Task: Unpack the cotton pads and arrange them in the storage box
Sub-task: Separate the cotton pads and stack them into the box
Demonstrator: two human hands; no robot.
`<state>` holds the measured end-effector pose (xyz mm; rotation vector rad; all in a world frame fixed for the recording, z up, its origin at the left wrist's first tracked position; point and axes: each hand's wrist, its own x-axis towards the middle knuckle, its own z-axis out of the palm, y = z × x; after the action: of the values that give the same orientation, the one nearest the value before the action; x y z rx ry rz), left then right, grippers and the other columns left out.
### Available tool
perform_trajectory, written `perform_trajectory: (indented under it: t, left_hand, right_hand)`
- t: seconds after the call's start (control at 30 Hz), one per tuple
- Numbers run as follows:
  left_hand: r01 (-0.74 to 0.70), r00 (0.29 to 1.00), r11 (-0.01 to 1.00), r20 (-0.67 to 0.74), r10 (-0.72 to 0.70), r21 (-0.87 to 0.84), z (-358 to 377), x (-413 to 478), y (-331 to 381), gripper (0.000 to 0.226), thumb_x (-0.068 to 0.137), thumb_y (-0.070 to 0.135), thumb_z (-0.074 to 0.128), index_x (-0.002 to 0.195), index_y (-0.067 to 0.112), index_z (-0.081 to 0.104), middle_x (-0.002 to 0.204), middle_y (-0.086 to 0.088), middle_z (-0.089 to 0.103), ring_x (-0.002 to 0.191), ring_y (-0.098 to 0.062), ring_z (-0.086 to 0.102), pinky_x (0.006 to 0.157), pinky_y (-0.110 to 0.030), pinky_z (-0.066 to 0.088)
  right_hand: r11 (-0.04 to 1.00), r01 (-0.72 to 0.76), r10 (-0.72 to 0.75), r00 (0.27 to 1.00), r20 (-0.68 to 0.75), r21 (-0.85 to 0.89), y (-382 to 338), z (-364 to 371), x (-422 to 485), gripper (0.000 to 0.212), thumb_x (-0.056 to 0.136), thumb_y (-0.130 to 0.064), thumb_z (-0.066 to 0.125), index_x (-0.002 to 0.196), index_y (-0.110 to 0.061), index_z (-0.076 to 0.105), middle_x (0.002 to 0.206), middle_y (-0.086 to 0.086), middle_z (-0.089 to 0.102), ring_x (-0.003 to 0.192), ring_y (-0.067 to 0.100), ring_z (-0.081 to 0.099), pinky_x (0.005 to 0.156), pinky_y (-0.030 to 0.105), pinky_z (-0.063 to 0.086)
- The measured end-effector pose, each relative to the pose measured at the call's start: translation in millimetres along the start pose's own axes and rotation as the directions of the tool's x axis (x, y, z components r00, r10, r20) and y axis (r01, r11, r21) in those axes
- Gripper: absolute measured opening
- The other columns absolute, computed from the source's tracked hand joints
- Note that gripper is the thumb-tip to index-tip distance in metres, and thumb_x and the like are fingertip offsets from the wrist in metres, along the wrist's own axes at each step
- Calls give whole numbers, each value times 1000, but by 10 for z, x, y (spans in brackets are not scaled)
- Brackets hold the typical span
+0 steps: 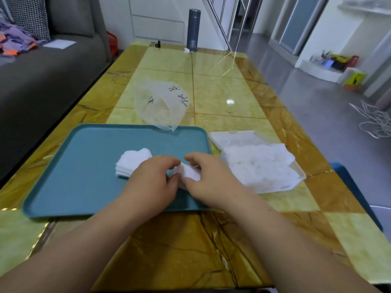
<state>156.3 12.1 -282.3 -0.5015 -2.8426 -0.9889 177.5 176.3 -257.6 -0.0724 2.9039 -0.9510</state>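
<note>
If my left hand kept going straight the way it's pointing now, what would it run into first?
Most likely the wad of cotton pads that the left hand is pinching, then the right hand just beyond it; depth is hard to judge.

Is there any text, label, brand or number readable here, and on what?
No text here can be read.
On the bag: black handwritten marks, not legible.
On the flask: pale logo near the base, too small to read.
On the yellow pack on the floor: a black figure, no legible words.
</note>
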Motion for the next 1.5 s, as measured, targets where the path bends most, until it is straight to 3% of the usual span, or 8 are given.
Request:
perform_trajectory:
  t: [0.27, 0.5, 0.63, 0.73, 0.93, 1.23, 1.3, 1.5]
  left_hand:
    - [90, 988, 988, 138, -72, -127, 9, 56, -97, 44, 89, 26, 75, 131, 30, 63, 102, 16, 61, 81, -2, 61, 77, -16, 44]
    - [116, 990, 963, 106, -92, -242, -47, 6, -139, 27, 81, 23, 83, 96, 33, 63, 92, 11, 65, 72, -7, 63, 63, -11, 47]
    - [105, 991, 944, 117, -72, -312, -98, -26, -91, 41, 79, 27, 87, 110, 35, 61, 98, 13, 65, 70, -12, 64, 60, -12, 48]
    - [73, 989, 952, 142, -32, -298, -133, -28, -55, 27, 82, 25, 84, 104, 32, 71, 85, 9, 69, 68, -17, 64, 54, -16, 47]
    - [109, 984, 938, 167, -56, -328, -184, -47, -62, 16, 84, 22, 81, 88, 29, 67, 64, -16, 67, 45, -11, 45, 47, -22, 37]
    - [20, 997, 972, 74, -3, -233, -171, -89, -56, 26, 82, 15, 83, 97, 33, 70, 94, 26, 63, 71, -9, 62, 60, -9, 42]
    - [31, 998, 976, 53, -20, -213, -197, -93, -53, 20, 85, 15, 80, 91, 32, 72, 85, 33, 62, 69, -5, 60, 60, -8, 42]
    - [104, 993, 943, 91, -79, -317, -274, -161, -133, 20, 87, 15, 80, 92, 33, 74, 74, 6, 74, 65, -15, 68, 62, -29, 52]
  right_hand:
    - [990, 17, -16, 1000, 14, -139, 123, -26, 89, 42, 93, -29, 66, 134, -17, 64, 130, 2, 67, 118, 21, 61, 96, 30, 47]
    - [995, 93, -94, 994, -46, -28, 147, -13, 47, 20, 86, -23, 76, 104, -26, 69, 104, -7, 61, 96, 8, 55, 74, 10, 39]
    - [985, 173, -172, 983, -58, 12, 163, -12, 24, 20, 80, -26, 82, 85, -30, 63, 98, -9, 58, 94, 7, 53, 80, 16, 43]
    - [982, 185, -183, 982, -58, 48, 179, -32, 7, 20, 82, -26, 81, 89, -31, 63, 100, -11, 62, 98, 6, 56, 87, 27, 50]
    - [981, 148, -141, 988, -62, 126, 186, -81, -35, 44, 87, -19, 75, 124, -37, 58, 102, -16, 63, 98, -2, 59, 86, 12, 49]
    - [982, 31, -39, 998, 41, 185, 184, -69, -55, 63, 81, -12, 80, 134, -38, 57, 105, -17, 61, 92, -1, 62, 77, 9, 49]
    - [986, -10, -4, 997, 79, 168, 210, -79, -45, 61, 80, -10, 81, 132, -34, 59, 99, -16, 61, 84, -1, 63, 73, 7, 49]
    - [952, -76, 72, 997, 25, 295, 229, -81, -39, 31, 88, -5, 73, 114, -22, 76, 91, -8, 74, 77, 5, 69, 75, 10, 53]
